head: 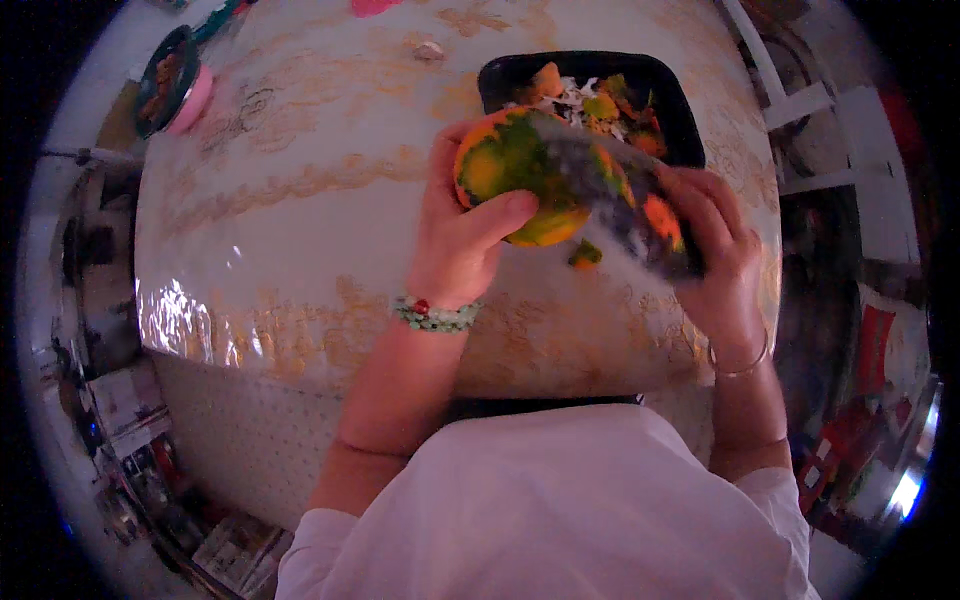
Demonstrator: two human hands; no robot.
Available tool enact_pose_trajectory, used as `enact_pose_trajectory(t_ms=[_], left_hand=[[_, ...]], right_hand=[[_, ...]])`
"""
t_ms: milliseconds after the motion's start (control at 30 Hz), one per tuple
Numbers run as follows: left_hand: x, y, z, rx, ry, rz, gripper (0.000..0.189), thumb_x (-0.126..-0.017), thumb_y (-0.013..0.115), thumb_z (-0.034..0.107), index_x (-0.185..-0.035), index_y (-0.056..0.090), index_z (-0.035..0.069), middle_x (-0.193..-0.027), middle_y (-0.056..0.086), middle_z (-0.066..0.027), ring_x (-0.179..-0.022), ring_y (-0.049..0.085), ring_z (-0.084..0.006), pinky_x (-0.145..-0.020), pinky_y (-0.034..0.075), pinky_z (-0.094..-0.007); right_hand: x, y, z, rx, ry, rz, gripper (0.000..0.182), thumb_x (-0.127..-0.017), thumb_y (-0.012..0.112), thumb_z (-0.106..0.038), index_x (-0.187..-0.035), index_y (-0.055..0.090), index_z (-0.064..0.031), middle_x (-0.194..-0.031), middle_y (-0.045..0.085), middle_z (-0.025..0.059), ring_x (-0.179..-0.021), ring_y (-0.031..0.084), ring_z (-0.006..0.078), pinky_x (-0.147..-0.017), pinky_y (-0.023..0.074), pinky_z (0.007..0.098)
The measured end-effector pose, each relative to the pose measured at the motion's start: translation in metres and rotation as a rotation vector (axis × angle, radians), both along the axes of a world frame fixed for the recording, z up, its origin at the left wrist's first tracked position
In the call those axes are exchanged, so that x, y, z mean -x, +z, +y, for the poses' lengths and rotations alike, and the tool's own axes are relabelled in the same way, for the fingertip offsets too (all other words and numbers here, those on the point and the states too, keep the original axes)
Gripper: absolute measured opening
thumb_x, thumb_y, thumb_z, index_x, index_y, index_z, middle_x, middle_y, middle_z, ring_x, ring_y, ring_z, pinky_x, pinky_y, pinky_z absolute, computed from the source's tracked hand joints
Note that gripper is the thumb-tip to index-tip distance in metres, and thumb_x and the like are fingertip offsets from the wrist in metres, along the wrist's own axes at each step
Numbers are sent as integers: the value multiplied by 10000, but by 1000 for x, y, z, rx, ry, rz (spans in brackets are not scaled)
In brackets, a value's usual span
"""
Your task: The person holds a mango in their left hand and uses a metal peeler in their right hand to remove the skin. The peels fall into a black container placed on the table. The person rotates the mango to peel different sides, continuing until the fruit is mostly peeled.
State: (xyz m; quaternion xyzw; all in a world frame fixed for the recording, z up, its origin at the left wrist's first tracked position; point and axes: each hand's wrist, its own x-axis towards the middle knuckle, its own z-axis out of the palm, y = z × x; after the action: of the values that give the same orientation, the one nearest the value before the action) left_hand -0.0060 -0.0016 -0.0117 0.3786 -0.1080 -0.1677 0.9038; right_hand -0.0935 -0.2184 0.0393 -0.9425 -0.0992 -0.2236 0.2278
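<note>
My left hand (469, 217) grips a round green and orange pumpkin-like fruit (525, 172), thumb on its near side. My right hand (709, 225) is closed around a broad-bladed knife (619, 195), whose handle is mostly hidden by the fingers. The blurred blade lies against or just beside the fruit's right side, and orange and green bits show on it. Behind both hands, a black plastic tray (694, 112) contains orange pieces, green peel and whitish scraps. One small green and orange piece (586, 255) lies on the tablecloth below the blade.
The table has a glossy cream and gold patterned cover (300, 247). At the far left stand a dark green bowl (184, 41) with brown contents and a pink bowl (196, 101). A small pale lump (429, 51) and a pink object (373, 6) lie towards the back.
</note>
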Motion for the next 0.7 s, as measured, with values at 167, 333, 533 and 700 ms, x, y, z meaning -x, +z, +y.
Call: enact_pose_trajectory(t_ms=[167, 333, 533, 700], left_hand=[[-9, -15, 1, 222, -164, 204, 677, -803, 761, 144, -1386, 448, 5, -1310, 600, -141, -1180, 624, -269, -1007, 520, -414], [-9, -5, 3, 276, -178, 114, 671, -834, 765, 270, -1375, 474, 1, -1284, 621, -151, -1157, 643, -266, -1001, 528, -420], [-11, -16, 0, 237, -138, 122, 688, -826, 784, 282, -1371, 472, 1, -1263, 625, -150, -1138, 648, -271, -977, 543, -429], [-6, -9, 4, 203, -90, 106, 677, -818, 785, 249, -1364, 472, 0, -1251, 626, -160, -1112, 662, -284, -954, 558, -440]], right_hand=[[9, 8, 20, 158, 154, -75, 481, -738, 666, -94, -1219, 677, -81, -1168, 656, 113, -921, 703, 276, -725, 584, 352], [6, 6, 32, 232, 180, -119, 480, -737, 646, -120, -1214, 685, -83, -1156, 645, 107, -764, 670, 201, -629, 554, 311], [4, 8, 37, 238, 163, -177, 477, -732, 650, -127, -1206, 691, -91, -1164, 639, 105, -774, 667, 196, -626, 553, 309], [2, 8, 43, 274, 175, -189, 474, -736, 657, -147, -1207, 690, -95, -1167, 633, 104, -765, 659, 187, -615, 551, 314]])
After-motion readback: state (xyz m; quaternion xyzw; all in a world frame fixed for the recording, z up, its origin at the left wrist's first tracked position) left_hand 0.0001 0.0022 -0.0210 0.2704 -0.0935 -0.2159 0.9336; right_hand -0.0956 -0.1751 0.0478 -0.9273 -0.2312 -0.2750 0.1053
